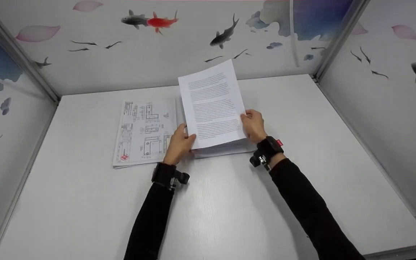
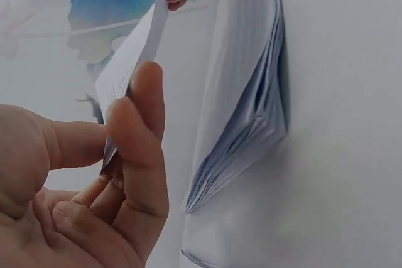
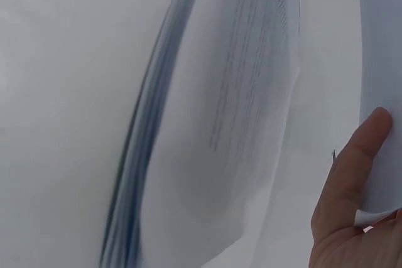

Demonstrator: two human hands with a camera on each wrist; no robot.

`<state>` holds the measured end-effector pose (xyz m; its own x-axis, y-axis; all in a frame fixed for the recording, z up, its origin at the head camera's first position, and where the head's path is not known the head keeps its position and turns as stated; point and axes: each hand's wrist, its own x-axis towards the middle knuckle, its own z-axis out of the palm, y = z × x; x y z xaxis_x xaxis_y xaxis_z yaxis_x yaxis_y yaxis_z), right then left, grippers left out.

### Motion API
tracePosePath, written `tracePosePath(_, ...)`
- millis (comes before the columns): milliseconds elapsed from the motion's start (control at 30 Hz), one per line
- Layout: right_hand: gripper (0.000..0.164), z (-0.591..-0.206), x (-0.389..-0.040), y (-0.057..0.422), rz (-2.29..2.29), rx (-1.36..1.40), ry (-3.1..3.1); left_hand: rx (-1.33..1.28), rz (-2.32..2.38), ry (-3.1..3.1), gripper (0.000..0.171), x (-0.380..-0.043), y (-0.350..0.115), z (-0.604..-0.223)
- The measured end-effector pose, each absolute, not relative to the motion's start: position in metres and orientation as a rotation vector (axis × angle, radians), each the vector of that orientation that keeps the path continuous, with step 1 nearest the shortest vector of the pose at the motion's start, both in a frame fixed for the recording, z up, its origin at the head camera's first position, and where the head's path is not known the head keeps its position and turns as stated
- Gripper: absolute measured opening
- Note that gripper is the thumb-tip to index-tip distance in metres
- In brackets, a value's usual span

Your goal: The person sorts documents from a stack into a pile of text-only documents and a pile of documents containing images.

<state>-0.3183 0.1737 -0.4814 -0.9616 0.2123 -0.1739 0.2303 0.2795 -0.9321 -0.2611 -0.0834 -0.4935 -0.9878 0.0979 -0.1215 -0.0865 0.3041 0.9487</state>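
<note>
A sheet of paper (image 1: 211,104) covered in printed text is held tilted above a stack of paper (image 1: 226,148). My left hand (image 1: 180,144) pinches its lower left corner; in the left wrist view the thumb is on one face of the sheet (image 2: 146,42) and the fingers on the other. My right hand (image 1: 254,126) pinches the opposite edge, a little above the lower right corner. Fanned, uneven edges show on the stack (image 2: 242,123) in the left wrist view. In the right wrist view, lines of text mark the stack's top page (image 3: 239,92).
To the left, beside the stack, lies a pile of technical drawings (image 1: 146,133) with a red mark at one corner. Both piles rest on a white table (image 1: 208,202). Panels (image 1: 190,54) printed with fish and petals stand behind and at both sides.
</note>
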Motion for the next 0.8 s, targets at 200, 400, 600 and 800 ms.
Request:
tracePosePath(200, 0.033, -0.488, -0.315, 0.187, -1.698, 0.420, 2.572, 0.082, 1.604, 2.469, 0.069, -0.257, -0.077, -0.499)
tracePosePath(400, 0.037, -0.493, -0.314, 0.196, -1.298, 0.293, 2.805, 0.110, 1.388, 2.649, 0.068, -0.255, -0.076, -0.504)
tracePosePath(600, 0.042, -0.497, -0.315, 0.202, -1.056, 0.204, 2.872, 0.105, 1.246, 2.743, 0.060, -0.254, -0.074, -0.504)
tracePosePath(800, 0.043, -0.498, -0.314, 0.207, -0.948, 0.129, 2.861, 0.094, 1.159, 2.745, 0.042, -0.253, -0.072, -0.501)
